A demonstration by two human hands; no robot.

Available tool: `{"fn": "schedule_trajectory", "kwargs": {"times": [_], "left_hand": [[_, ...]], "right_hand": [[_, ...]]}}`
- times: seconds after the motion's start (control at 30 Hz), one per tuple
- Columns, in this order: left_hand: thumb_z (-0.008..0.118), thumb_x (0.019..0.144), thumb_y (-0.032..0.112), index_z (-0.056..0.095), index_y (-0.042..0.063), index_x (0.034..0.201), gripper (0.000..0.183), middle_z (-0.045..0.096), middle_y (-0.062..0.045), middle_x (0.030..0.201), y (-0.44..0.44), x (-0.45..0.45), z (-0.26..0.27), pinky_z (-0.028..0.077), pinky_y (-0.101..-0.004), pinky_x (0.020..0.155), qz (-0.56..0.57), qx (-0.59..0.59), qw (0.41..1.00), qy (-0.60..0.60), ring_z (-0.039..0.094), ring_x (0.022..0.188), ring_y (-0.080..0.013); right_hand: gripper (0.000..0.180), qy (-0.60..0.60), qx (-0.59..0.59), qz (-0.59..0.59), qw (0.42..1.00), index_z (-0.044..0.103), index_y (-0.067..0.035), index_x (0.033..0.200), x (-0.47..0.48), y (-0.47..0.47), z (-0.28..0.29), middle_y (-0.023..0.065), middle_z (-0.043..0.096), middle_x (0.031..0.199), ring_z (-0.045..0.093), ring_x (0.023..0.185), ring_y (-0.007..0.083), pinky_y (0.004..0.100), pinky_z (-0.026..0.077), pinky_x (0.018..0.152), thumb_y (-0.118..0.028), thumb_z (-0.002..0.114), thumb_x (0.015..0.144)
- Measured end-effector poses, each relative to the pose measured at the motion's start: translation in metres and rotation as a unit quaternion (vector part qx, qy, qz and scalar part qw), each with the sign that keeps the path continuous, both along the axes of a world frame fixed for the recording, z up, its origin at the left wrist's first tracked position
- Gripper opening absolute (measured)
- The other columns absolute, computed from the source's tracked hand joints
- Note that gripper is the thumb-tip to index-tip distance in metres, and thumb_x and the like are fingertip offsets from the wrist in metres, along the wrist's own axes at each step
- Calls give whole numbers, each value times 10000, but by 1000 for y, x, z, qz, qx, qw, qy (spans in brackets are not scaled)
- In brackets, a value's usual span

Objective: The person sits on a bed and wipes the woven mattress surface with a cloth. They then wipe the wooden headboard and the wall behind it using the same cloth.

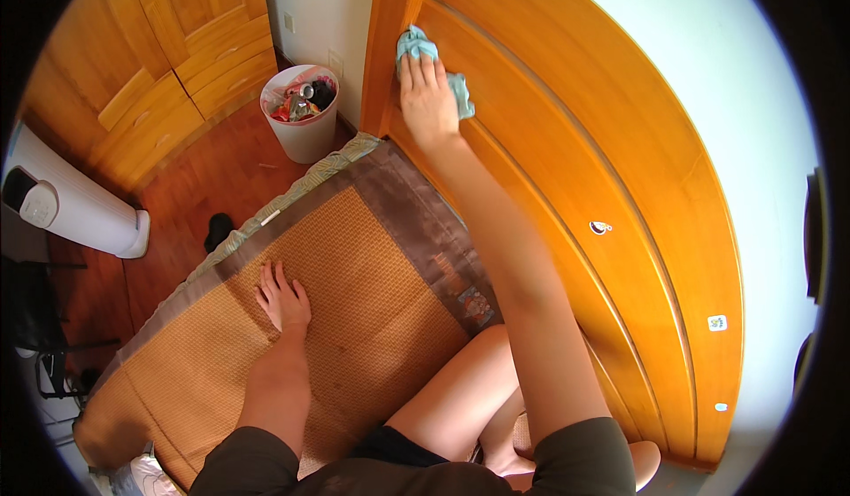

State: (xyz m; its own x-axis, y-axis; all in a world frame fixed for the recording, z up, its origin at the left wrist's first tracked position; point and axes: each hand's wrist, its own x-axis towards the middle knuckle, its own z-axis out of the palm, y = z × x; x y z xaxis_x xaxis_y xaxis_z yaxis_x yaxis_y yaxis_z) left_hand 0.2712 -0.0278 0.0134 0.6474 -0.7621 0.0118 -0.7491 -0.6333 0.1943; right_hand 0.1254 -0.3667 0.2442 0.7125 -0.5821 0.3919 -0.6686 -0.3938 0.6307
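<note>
My right hand (pixel 428 101) presses a light blue cloth (pixel 417 41) against the wooden headboard (pixel 531 124), close to its left post (pixel 388 51). Part of the cloth sticks out past the right side of the hand. My left hand (pixel 284 297) lies with fingers spread on the woven sleeping mat (pixel 372 283), near the mat's dark fabric border (pixel 425 230). It holds nothing. My bent legs rest on the bed beside the headboard.
A white bin (pixel 302 134) with rubbish stands beyond the bed's corner. Wooden cabinets (pixel 179 44) line the far wall. A white floor-standing appliance (pixel 86 197) and a dark shoe-like object (pixel 218 231) are on the wooden floor. Stickers (pixel 600 227) dot the headboard.
</note>
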Motion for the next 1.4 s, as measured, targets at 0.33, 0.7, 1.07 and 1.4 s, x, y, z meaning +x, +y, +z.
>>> {"fn": "schedule_trajectory", "kwargs": {"times": [0.33,0.7,1.07,1.4], "left_hand": [[407,981,286,316,131,1464,515,207,-44,1571,2,3,-11,147,-505,1171,-1,-10,1000,-26,172,1463,-226],[410,982,302,315,134,1464,519,194,-43,1577,2,4,-9,144,-505,1169,3,1,1000,-5,177,1461,-233],[393,992,302,323,141,1454,494,204,-37,1571,2,2,-11,145,-492,1174,-4,-3,999,-36,182,1458,-228],[388,997,292,329,143,1448,479,228,-28,1555,3,2,-12,171,-489,1170,-6,-18,998,-60,182,1458,-219]], "right_hand": [[546,-153,-3,32,988,475,57,1365,3,8,-41,138,520,1366,507,1074,228,322,437,862,-154,529,866],[683,-192,74,-53,977,403,89,1403,30,3,-38,169,485,1385,489,1128,259,349,461,864,-165,623,807],[551,6,-29,-78,997,496,25,1377,23,-10,-41,101,562,1315,499,1078,268,410,471,795,-187,561,872],[574,-43,21,-84,995,452,99,1371,-15,27,-29,159,547,1329,505,1063,251,346,402,892,-174,549,875]]}}
